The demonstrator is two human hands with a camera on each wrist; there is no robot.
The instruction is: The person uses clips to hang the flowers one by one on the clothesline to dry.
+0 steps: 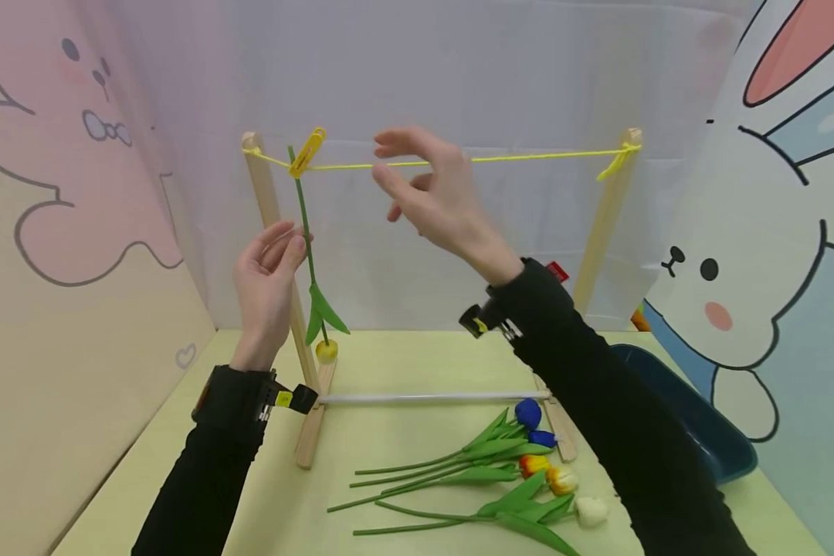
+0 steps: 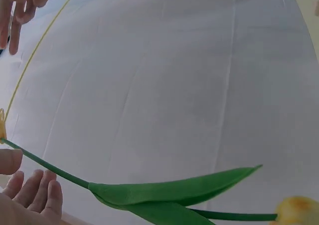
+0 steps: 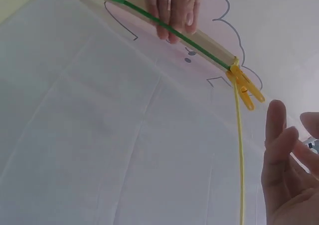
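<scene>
A yellow tulip [image 1: 327, 352] hangs head down, its stem end held at the string by a yellow clothespin [image 1: 309, 153]. The clothespin sits on a yellow string [image 1: 542, 157] near the left post. My left hand [image 1: 262, 270] is beside the tulip's stem, thumb and fingers apart with the stem passing between them; the left wrist view shows no firm grip. To the right of the clothespin, my right hand [image 1: 445, 193] is in the air by the string. Its thumb and fingers are spread and hold nothing, and the right wrist view shows a gap to the clothespin [image 3: 244, 88].
Two wooden posts [image 1: 601, 224] carry the string, with a white rod [image 1: 431, 398] joining their feet. Several tulips, blue [image 1: 528, 414], red-yellow [image 1: 534, 465] and white [image 1: 591, 511], lie on the table below. A dark blue basin [image 1: 695, 409] stands at right.
</scene>
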